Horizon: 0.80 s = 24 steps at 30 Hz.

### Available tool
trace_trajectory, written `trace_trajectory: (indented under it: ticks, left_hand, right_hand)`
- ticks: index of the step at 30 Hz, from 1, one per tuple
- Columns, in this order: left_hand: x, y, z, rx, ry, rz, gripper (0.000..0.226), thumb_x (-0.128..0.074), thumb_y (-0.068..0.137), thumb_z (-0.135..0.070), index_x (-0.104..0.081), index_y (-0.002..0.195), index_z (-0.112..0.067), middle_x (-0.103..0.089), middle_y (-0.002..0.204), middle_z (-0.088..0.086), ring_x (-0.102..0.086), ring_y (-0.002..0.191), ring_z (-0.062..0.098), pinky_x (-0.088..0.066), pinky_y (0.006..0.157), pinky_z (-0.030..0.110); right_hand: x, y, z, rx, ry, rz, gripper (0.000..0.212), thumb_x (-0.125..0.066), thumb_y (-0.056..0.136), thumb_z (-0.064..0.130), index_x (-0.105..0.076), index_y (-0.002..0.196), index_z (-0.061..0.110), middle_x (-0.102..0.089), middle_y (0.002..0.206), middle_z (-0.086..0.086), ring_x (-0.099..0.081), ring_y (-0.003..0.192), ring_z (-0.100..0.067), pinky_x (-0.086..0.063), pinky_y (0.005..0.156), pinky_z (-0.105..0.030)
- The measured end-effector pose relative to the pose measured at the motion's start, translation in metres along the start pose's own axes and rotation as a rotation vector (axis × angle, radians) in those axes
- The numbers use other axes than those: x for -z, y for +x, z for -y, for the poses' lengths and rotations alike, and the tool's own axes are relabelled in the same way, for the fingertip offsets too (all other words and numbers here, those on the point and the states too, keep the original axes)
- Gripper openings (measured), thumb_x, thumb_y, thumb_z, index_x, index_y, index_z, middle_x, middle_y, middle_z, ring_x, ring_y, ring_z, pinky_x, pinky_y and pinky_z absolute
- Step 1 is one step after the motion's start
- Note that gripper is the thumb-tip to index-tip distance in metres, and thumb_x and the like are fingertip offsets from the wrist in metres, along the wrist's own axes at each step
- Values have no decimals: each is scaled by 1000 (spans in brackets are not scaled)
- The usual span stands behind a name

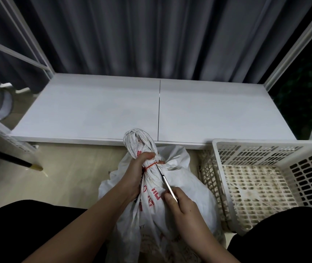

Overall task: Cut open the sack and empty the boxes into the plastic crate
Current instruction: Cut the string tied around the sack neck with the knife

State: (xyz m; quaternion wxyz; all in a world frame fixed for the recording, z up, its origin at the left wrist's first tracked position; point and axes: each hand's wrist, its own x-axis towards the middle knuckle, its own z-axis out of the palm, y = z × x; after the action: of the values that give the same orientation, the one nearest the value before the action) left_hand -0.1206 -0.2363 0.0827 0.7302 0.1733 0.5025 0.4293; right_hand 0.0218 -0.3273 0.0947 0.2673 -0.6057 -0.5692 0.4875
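Left hand fingers curled around the sack neck; right hand fingers pinched scissors, blade tips at the red tie.

crate open-topped right of sack, shelf board bare

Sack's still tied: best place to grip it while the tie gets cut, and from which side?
Grip the sack at its gathered neck, just above the red tie, coming from the left as the left hand does. The cloth is bunched narrow there, so the fingers can wrap round it, and the right side stays free for the blade in the right hand.
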Motion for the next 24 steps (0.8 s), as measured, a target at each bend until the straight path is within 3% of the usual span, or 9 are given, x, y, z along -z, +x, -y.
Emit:
trace_trajectory:
  ticks: [3, 7, 11, 14, 18, 21, 24]
  left_hand:
    - [2, 2, 0, 13, 17, -7, 59, -62, 71, -28, -61, 114, 12, -64, 108, 29, -63, 97, 37, -50, 93, 43]
    - [5, 6, -2, 13, 36, 5, 34, -58, 78, -23, -67, 98, 4, -70, 83, 19, -67, 75, 30, -52, 79, 36]
    - [5, 4, -2, 41, 44, -2, 29, -56, 77, -20, -68, 90, 3, -68, 79, 20, -66, 69, 29, -54, 72, 33]
    - [7, 8, -3, -15, 77, -37, 24, -56, 81, -15, -64, 94, 3, -66, 76, 19, -65, 63, 27, -56, 63, 29]
    - [10, 13, 1, -115, 162, -82, 16, -61, 76, -13, -67, 81, 1, -68, 67, 14, -65, 61, 26, -52, 69, 32]
    - [12, 13, 2, -168, 206, -80, 28, -63, 66, -18, -66, 86, 1, -69, 70, 12, -66, 66, 26, -51, 72, 34]
    - [12, 12, 1, -185, 236, -72, 34, -62, 63, -20, -65, 89, 1, -69, 69, 11, -66, 65, 24, -52, 67, 31]
  right_hand:
    - [3, 2, 1, 5, -5, 23, 14, -47, 97, 35, -59, 101, 29, -67, 84, 6, -60, 83, 0, -42, 75, -15]
    - [6, 3, 1, 11, 114, 98, 16, -49, 97, 26, -59, 88, 20, -60, 72, 16, -52, 71, 5, -41, 71, -16]
    - [2, -1, 3, 16, 184, 102, 19, -47, 98, 21, -57, 81, 24, -57, 57, 24, -50, 58, 9, -35, 61, -9]
    - [1, 0, 2, -33, 280, 128, 23, -47, 98, 19, -56, 77, 23, -50, 46, 17, -45, 44, 3, -34, 47, -9]
    - [-5, -1, -3, -94, 385, 154, 21, -45, 99, 18, -55, 81, 19, -45, 42, 13, -39, 36, 1, -30, 39, -9]
    - [-7, 0, -5, -151, 488, 186, 18, -44, 99, 17, -49, 83, 10, -34, 43, 9, -27, 33, -4, -24, 34, -13]
    - [-8, -1, -5, -179, 538, 196, 20, -42, 99, 15, -46, 81, 9, -31, 43, 6, -24, 32, -6, -22, 33, -13]
